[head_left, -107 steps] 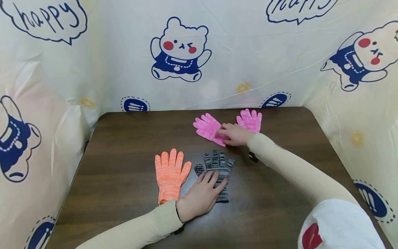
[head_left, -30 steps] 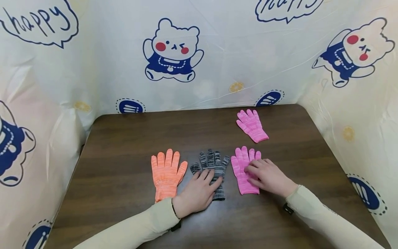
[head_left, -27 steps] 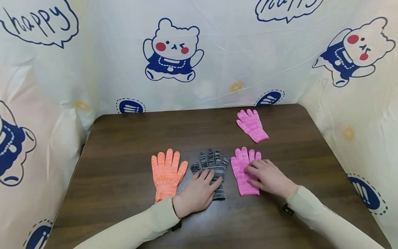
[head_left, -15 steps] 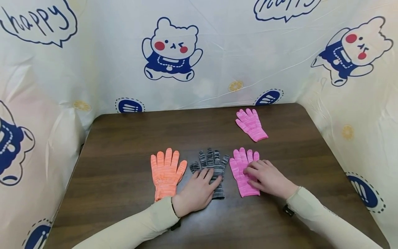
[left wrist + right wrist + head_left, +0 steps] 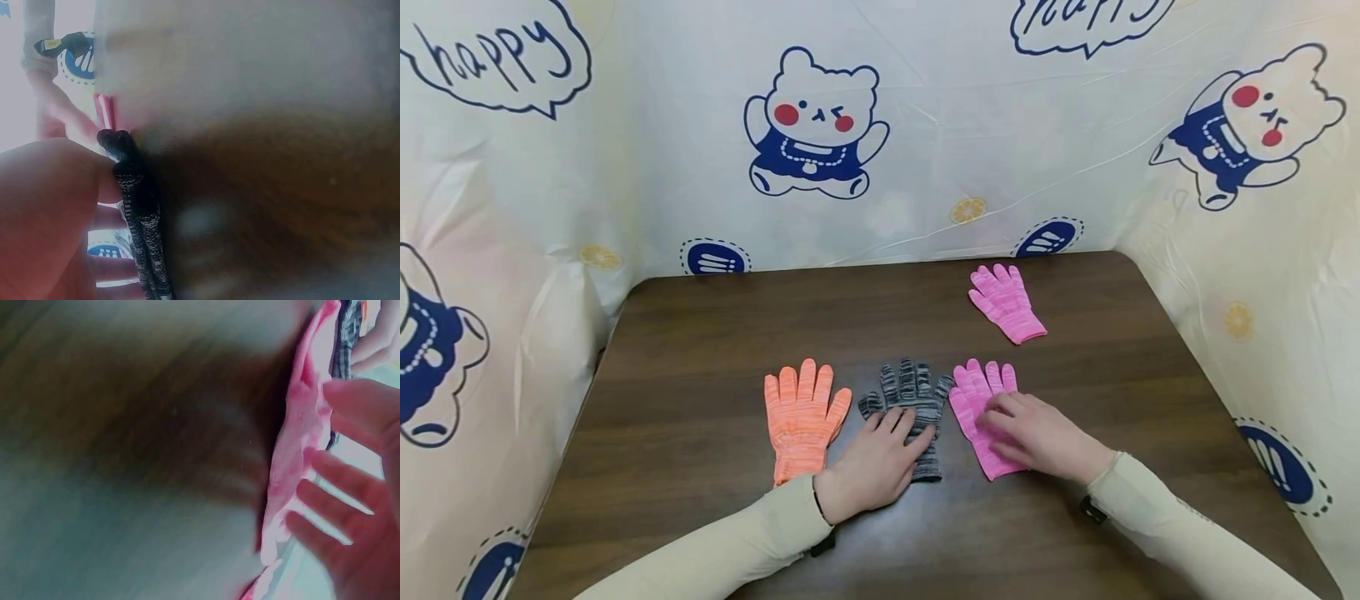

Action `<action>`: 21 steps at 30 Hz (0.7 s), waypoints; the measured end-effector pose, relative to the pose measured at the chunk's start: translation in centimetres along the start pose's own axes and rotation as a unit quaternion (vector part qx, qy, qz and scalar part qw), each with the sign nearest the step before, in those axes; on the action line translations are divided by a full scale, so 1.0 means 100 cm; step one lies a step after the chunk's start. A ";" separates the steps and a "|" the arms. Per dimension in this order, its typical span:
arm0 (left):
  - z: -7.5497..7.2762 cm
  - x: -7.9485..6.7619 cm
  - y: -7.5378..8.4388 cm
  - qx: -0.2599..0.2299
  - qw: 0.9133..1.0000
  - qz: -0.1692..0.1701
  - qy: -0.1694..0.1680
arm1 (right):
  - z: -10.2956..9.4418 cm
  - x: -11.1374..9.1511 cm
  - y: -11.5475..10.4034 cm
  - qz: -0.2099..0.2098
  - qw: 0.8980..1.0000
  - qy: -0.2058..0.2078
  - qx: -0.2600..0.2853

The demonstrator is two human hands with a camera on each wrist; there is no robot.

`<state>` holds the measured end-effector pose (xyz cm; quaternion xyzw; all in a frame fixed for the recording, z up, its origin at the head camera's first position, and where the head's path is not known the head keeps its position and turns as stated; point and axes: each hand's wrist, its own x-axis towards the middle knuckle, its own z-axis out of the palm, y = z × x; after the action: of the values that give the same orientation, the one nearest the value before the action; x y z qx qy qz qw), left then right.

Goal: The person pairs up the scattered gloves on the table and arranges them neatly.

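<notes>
In the head view, a black-and-grey knitted glove [image 5: 925, 408] lies in the middle of the table with its fingers toward the far side. My left hand [image 5: 876, 467] rests on its palm, fingers spread, hiding part of it. To its right lies a pink knitted glove [image 5: 973, 408], tilted slightly. My right hand [image 5: 1037, 437] touches it, and the right wrist view shows the fingertips [image 5: 306, 487] spread along its surface. An orange glove [image 5: 805, 417] lies left of the grey one, its cuff end partly behind my left sleeve.
A second pink glove [image 5: 1009, 304] lies near the far edge of the brown wooden table [image 5: 700, 350]. A light curtain [image 5: 925, 150] printed with bears surrounds the table at the back and both sides.
My right hand has left the back of the table, bringing one pink glove down beside the grey one. Lately that glove has turned a little. My left hand stays on the grey glove.
</notes>
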<state>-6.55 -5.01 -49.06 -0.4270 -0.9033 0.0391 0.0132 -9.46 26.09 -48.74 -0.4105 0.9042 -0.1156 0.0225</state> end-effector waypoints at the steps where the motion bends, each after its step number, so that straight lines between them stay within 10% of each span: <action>1: 0.000 0.001 0.000 0.001 1.000 0.000 0.000 | 0.000 0.000 0.000 0.001 1.000 -0.008 0.006; 14: -0.014 0.015 -0.010 -0.054 0.998 0.005 -0.018 | 0.006 -0.008 0.002 0.016 1.000 -0.006 0.008; 21: -0.041 0.052 -0.030 -0.071 0.997 0.018 0.031 | 0.009 -0.009 0.004 0.009 1.000 0.006 0.007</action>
<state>-11.96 -2.64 -44.79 -0.4438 -0.8952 -0.0387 0.0102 -9.07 26.81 -49.72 -0.4015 0.9071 -0.1246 0.0213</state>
